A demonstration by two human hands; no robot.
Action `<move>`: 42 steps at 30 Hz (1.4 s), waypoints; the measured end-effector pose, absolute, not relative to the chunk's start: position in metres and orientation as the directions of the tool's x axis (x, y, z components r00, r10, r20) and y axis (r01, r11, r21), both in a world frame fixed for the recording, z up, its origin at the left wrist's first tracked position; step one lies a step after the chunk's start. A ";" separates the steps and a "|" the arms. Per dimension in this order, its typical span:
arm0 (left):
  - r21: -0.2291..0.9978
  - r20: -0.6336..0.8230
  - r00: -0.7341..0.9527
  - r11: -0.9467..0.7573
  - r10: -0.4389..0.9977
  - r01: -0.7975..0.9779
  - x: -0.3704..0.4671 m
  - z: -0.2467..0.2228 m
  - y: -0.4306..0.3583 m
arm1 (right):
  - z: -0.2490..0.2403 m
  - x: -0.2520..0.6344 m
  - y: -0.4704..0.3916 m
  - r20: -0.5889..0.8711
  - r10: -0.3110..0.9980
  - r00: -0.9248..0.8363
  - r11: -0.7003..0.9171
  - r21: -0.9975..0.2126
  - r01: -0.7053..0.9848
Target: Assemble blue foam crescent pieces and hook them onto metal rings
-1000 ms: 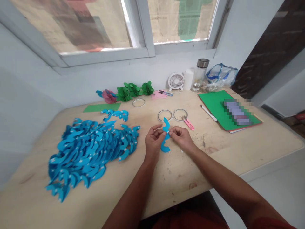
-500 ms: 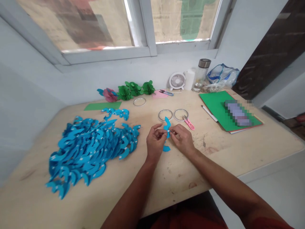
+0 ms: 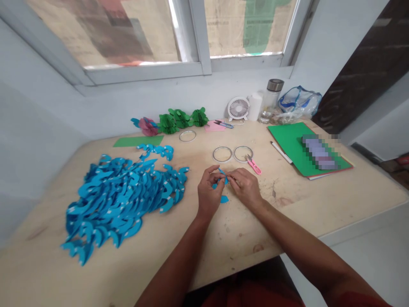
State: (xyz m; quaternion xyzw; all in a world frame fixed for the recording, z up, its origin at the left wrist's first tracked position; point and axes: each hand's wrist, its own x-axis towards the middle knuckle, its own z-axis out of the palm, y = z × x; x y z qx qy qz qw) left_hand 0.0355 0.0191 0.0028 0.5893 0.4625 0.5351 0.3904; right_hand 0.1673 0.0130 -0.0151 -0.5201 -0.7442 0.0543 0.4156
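Between my two hands is a small blue paper piece, its lower end showing below the fingers and the rest partly hidden by them. My left hand pinches it from the left, thumb against fingertips. From the right, my right hand grips the same piece, fingertips meeting the left ones. To the left lies a big heap of curved blue paper pieces with small white patches on them. Just beyond my hands are two silvery rings, and pink-handled thread snips rest at the right one.
Along the wall stand green paper flowers, a pink one, a white fan and a glass bottle. A green strip lies at back left. A pen and green sheets lie at right.
The blue paper piece, which stood up above my fingertips, is now folded down between them and mostly covered. Both hands stay in nearly the same place.
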 end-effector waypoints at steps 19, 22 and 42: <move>0.921 0.335 0.039 -0.336 0.941 0.195 0.035 0.008 0.017 | -0.015 0.166 0.014 0.491 0.871 -0.019 0.365 -0.621 0.693; 0.931 0.319 0.043 -0.322 0.947 0.171 0.036 0.010 0.017 | -0.016 0.165 0.014 0.481 0.877 0.001 0.352 -0.643 0.680; 0.970 0.242 -0.032 -0.240 0.970 0.045 0.035 0.001 0.020 | -0.008 0.168 0.012 0.547 0.831 -0.099 0.465 -0.586 0.663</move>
